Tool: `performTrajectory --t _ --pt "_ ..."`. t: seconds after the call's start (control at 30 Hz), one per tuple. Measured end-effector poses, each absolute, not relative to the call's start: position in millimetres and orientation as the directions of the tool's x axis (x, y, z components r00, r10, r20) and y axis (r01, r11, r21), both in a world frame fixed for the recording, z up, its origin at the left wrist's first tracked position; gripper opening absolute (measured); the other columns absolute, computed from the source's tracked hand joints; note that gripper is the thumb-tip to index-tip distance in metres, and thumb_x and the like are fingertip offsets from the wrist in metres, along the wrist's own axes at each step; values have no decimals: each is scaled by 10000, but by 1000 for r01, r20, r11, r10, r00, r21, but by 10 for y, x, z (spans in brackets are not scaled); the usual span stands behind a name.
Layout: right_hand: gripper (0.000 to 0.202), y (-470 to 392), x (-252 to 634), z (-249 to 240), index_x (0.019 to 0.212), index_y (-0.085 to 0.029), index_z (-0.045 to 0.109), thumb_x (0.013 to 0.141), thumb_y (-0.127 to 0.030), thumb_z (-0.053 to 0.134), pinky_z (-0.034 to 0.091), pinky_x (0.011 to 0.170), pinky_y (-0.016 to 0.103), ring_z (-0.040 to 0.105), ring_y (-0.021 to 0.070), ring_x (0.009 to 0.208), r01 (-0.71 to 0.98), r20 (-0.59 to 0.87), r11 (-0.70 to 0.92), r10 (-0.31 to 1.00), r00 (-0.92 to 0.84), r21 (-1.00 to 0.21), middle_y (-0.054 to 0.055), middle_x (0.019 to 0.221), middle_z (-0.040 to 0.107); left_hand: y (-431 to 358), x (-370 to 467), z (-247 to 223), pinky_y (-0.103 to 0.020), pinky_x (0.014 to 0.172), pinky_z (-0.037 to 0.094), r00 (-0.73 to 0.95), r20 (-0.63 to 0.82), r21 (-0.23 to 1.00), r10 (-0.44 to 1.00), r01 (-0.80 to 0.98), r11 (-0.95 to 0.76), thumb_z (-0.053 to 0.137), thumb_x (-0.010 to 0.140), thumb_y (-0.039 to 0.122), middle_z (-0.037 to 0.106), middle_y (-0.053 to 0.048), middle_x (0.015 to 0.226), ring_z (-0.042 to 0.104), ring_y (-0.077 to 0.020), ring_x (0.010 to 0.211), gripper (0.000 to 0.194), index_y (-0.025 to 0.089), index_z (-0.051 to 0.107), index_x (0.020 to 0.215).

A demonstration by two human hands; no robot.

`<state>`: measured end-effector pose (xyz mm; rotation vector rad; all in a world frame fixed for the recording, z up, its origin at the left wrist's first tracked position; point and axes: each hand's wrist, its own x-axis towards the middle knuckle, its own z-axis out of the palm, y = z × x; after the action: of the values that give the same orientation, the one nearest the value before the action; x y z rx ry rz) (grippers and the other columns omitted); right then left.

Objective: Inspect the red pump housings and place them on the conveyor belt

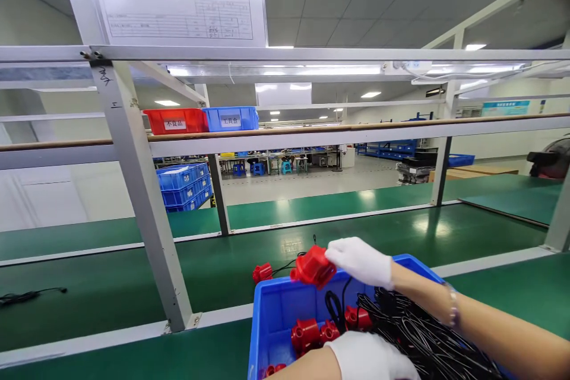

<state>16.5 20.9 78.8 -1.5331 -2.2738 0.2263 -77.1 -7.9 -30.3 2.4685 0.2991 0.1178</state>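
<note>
My right hand, in a white glove, grips a red plastic part above the far rim of a blue bin. Low in the view, my left hand, also gloved in white, reaches into the bin over the black cables; its fingers are hidden. Several red parts lie in the left half of the bin, and bundled black cables fill the right half. Beyond the bin, another red part with a thin black cable rests on the green surface.
A grey metal post stands left of the bin. Green work surface runs across, with a black cable at far left. Red and blue boxes sit on the overhead shelf. Stacked blue crates stand behind.
</note>
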Motion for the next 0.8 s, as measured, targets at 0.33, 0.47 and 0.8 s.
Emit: performTrajectory --t 0.33,0.47,0.8 --pt "326 -528 725 363 749 -209 286 959 -451 339 111 452 210 87 85 513 -67 -18 -27 992 -123 -997 -81 601 174 2 -1061 223 -290 486 448 864 -134 979 486 191 -69 285 745 916 570 -63 553 523 -147 429 862 121 619 763" --pt "364 -608 729 367 730 -199 320 990 -453 318 230 504 216 220 101 566 274 158 158 987 -24 -949 -49 646 278 56 -1021 191 -223 367 334 753 -194 981 629 146 127 232 689 966 513 -12 496 460 -118 357 933 122 612 806" --pt "222 -698 639 123 731 -208 545 943 -207 482 299 588 312 469 160 599 868 729 472 539 -422 154 5 657 530 -193 -960 272 -374 815 510 822 13 626 569 -451 636 598 756 775 619 -37 840 580 -148 702 646 166 614 968"
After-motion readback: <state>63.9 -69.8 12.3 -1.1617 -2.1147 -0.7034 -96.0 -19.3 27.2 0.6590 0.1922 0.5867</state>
